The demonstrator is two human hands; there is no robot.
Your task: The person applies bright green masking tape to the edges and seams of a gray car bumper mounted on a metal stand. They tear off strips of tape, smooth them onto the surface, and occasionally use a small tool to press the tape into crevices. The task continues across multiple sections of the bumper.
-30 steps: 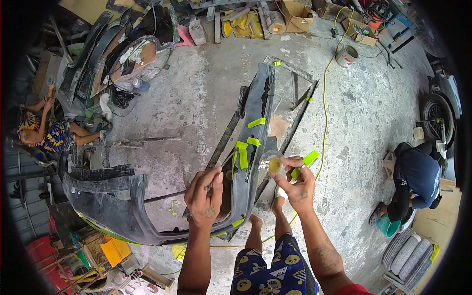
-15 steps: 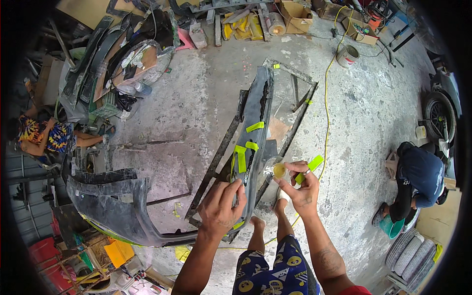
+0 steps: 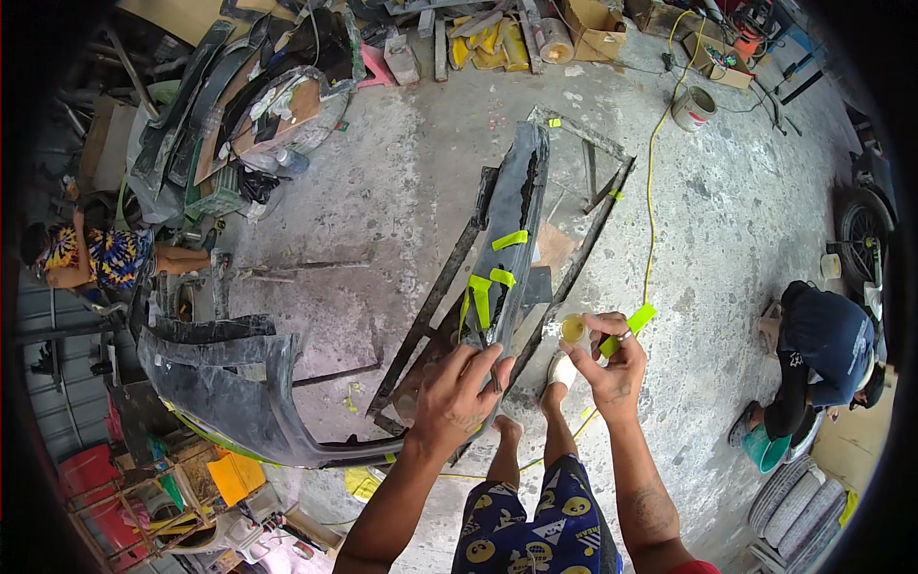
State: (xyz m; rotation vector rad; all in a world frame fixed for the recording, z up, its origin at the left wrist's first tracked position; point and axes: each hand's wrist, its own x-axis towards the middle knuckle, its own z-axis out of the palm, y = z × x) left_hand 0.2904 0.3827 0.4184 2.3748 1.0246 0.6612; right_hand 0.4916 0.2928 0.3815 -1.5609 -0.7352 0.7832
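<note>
A long grey bumper lies across a dark metal frame, with strips of bright green tape stuck on it. Over its near end, my left hand is closed in a pinch; the fingers hide whatever they hold. To its right, my right hand grips a small clear cup holding a yellowish substance, between thumb and fingers. A loose strip of green tape sticks out from the same hand's fingers.
The dark bumper body curves away at left. A yellow cord runs along the floor at right. One person bends over a green bucket at right; another person sits at left. Stacked tires stand lower right.
The whole view has shifted slightly, with the bumper now further right in it. Both hands keep their grips, and the cup sits a little farther from the bumper's edge.
</note>
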